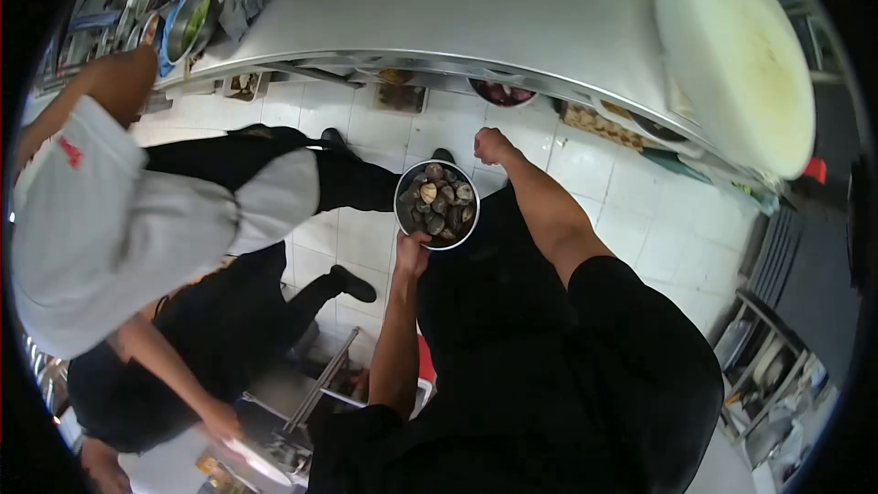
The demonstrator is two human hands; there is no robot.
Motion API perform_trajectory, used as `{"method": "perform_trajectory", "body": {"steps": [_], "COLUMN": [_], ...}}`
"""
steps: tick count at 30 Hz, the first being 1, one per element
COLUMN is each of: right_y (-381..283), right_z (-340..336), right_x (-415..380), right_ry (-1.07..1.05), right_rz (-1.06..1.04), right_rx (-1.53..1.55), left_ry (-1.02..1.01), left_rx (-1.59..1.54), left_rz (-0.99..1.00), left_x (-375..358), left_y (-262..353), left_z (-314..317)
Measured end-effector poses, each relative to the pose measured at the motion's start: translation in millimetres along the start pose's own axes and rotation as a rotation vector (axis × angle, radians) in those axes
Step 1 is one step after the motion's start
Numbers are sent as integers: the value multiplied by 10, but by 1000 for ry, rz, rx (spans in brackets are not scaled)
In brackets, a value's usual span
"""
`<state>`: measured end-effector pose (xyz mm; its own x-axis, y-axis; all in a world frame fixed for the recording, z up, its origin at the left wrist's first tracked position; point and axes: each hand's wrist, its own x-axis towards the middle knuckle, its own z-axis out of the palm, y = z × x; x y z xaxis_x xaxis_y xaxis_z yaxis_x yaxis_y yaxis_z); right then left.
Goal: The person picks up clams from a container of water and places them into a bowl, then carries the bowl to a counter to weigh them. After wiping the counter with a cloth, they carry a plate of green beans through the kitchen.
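Note:
A round metal bowl [399,206] filled with dark shellfish [442,201] and one paler shell is in the middle of the view, above the tiled floor. My left hand [413,254] grips its near rim, with the thumb over the edge. To the right of the bowl and apart from it, my right hand [494,145] is raised with its fingers curled in. Whether anything small is inside those fingers is hidden.
A steel counter [457,0] crosses the top, with a thick round white board [736,55] at its right. Two people in work clothes stand close on the left. Containers sit under the counter; a rack [768,357] stands lower right.

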<state>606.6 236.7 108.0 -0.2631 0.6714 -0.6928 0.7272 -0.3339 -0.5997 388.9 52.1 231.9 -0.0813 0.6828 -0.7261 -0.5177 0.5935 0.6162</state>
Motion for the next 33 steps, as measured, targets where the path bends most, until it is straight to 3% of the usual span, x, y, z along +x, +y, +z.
{"method": "perform_trajectory", "body": {"steps": [2,4,10,12,13,16,17,18,22,24,25,28,30,32,33], "right_y": [58,73,-250,-242,-345,-240,-399,-392,-223,-151,-265,-240,-284,-364,-359], "right_z": [209,361,923,1305,1368,1602,1509,1620,1849,1939,1777,1792,1635,1422,1366], "right_x": [475,1087,3270,4169,4356,4771,4337,4467,4926,5096,4676,5041,4946,4755,4693], "right_ry": [132,98,98,123,63,31,-1,-21,-73,18,43,-103,-29,-519,-607], "right_rz": [-85,-113,-534,-532,-544,-621,-537,-548,-410,-339,-464,-644,-765,-221,-188], "right_rx": [-354,-369,-479,-483,-747,-755,-896,-912,-832,-575,-640,-497,-348,465,609], "left_ry": [40,83,237,266,286,354,366,374,480,491,474,455,447,420,400], "left_rx": [-15,-41,-3,-125,-141,-225,-219,-215,-317,-346,-320,-285,-290,-316,-326], "left_rz": [47,88,230,291,283,280,270,260,211,222,210,196,195,225,228], "left_x": [390,902,2315,2654,2752,2936,2962,2980,2893,2906,2915,3013,3180,3374,3501], "left_y": [-188,-375,-1037,-1251,-1363,-1627,-1724,-1790,-1951,-1995,-2042,-2051,-2018,-1963,-1992], "left_z": [-94,-228,-942,-1139,-1230,-1364,-1428,-1463,-1429,-1405,-1434,-1540,-1524,-1475,-1512]}}
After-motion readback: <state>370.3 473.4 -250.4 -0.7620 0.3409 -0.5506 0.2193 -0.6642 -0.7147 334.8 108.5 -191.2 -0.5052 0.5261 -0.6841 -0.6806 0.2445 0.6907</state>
